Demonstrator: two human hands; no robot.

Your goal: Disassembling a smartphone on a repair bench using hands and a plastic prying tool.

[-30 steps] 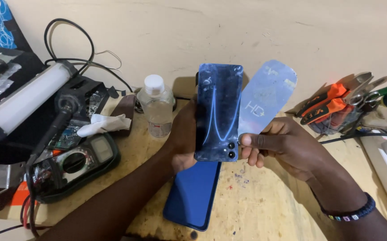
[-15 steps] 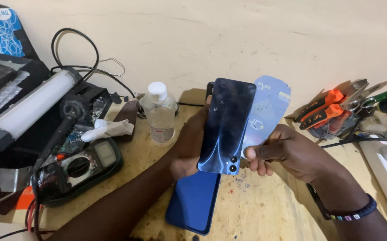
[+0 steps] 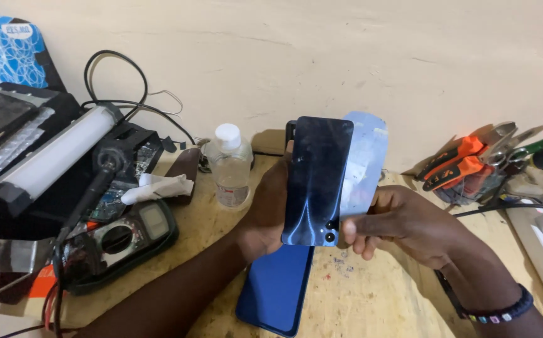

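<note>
My left hand (image 3: 265, 213) holds a dark blue glossy phone (image 3: 317, 181) upright by its left edge, with the back and its two camera lenses facing me. My right hand (image 3: 403, 222) grips the phone's lower right corner and also pinches a translucent bluish protective film (image 3: 365, 159) that sticks up behind the phone's right side. Below both hands a second blue phone (image 3: 277, 288) lies flat on the wooden bench.
A small clear bottle with a white cap (image 3: 229, 166) stands left of the hands. Further left are a multimeter (image 3: 118, 241), a crumpled white tissue (image 3: 155, 186), a soldering iron (image 3: 93, 191) and a white tube lamp (image 3: 58, 153). Orange-handled pliers (image 3: 456, 163) and tools lie at the right.
The phone and film have tilted slightly and shifted a little right and down in view. Both hands keep their grip.
</note>
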